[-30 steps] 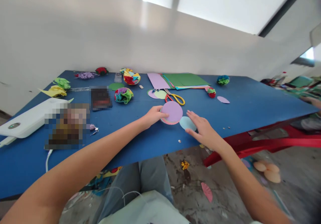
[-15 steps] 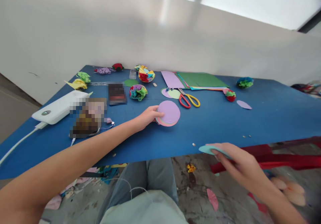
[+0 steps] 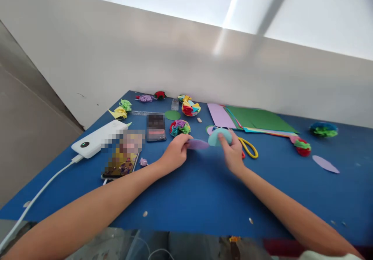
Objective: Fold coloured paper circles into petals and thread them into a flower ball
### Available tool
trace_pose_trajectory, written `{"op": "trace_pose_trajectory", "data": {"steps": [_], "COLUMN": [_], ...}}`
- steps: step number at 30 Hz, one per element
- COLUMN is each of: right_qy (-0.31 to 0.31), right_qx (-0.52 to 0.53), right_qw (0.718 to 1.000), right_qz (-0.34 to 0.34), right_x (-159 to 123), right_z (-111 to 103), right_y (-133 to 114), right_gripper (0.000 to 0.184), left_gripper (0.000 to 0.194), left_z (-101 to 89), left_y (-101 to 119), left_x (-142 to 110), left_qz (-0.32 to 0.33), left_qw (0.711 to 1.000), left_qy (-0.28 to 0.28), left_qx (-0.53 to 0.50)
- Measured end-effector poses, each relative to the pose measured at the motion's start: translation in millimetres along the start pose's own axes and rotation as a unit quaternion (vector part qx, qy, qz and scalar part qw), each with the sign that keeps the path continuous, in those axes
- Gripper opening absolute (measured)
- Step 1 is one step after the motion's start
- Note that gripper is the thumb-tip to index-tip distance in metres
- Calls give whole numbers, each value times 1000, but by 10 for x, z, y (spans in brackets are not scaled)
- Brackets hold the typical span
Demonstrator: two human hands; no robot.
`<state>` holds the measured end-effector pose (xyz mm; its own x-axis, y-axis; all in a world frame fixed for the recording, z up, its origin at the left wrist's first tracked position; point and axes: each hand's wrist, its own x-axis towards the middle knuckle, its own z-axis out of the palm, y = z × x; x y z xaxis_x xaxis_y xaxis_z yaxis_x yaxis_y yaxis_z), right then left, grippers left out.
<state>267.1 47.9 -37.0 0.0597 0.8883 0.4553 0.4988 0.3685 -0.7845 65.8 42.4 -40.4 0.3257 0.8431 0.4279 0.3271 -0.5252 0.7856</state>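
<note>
My left hand [image 3: 174,154] pinches a stack of paper circles [image 3: 197,144], purple on top, lifted a little above the blue table [image 3: 204,190]. My right hand [image 3: 233,153] holds a light blue paper circle [image 3: 219,136] upright, right beside the stack. Both hands are near the middle of the table. Red and yellow scissors [image 3: 247,146] lie just behind my right hand, partly hidden by it.
Sheets of coloured paper [image 3: 256,120] lie at the back. Several paper flowers [image 3: 180,127] are scattered around, one red and green [image 3: 302,146] at the right. A white power bank [image 3: 97,139] with cable, a phone [image 3: 122,157] and a purple cut-out [image 3: 325,163] lie on the table.
My right hand picked the light blue circle up from the table's front edge and brought it back to the stack. My left hand lifted the stack. The view shifted up and left.
</note>
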Motion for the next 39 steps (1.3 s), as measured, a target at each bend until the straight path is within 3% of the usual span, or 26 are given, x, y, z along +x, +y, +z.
{"op": "trace_pose_trajectory", "data": {"steps": [2, 4, 9, 12, 15, 17, 20, 22, 24, 26, 28, 30, 33, 35, 39], "right_qy": [29, 8, -170, -214, -190, -149, -20, 16, 19, 7, -24, -70, -117, -110, -142], "right_qx": [-7, -12, -15, -39, -75, -94, -118, -135, -148, -157, -159, -175, -247, -263, -233], "right_qw": [1000, 1000, 977, 953, 952, 965, 985, 983, 978, 971, 962, 940, 891, 881, 881], "right_qz": [-8, -26, -127, -212, -228, -193, -126, -125, -148, -179, -222, -283, -363, -378, -386], "right_x": [-48, -95, -204, -247, -266, -266, -251, -229, -196, -162, -140, -138, -176, -219, -281], "right_z": [-88, -119, -47, -27, -9, 18, 79, 139, 222, 321, 413, 472, 475, 429, 300], "right_y": [33, 28, -50, -83, -99, -118, -178, -228, -263, -270, -253, -228, -213, -228, -276], "right_gripper": [36, 35, 30, 32, 37, 28, 29, 33, 33, 35, 34, 32, 37, 54, 96], "left_gripper": [25, 23, 17, 15, 12, 16, 36, 44, 42, 40, 39, 42, 42, 45, 52], "left_z": [-9, -8, 38, 73, 101, 122, 169, 199, 209, 190, 151, 112, 80, 71, 35], "left_y": [23, 30, 14, 36, 57, 59, 87, 139, 204, 258, 288, 289, 260, 232, 162], "left_x": [-13, -15, -27, -55, -70, -68, -64, -71, -84, -89, -76, -51, -18, -6, 11], "left_qz": [16, 19, -3, -25, -52, -66, -88, -142, -209, -232, -236, -251, -271, -265, -284], "left_qw": [1000, 1000, 1000, 1000, 998, 996, 989, 962, 902, 849, 819, 811, 824, 832, 808], "left_qy": [-14, -21, -11, -6, -3, 10, 47, 51, 6, -44, -61, -39, 8, 12, -52], "left_qx": [8, 11, 8, -6, -28, -51, -105, -226, -378, -473, -520, -527, -498, -488, -514]}}
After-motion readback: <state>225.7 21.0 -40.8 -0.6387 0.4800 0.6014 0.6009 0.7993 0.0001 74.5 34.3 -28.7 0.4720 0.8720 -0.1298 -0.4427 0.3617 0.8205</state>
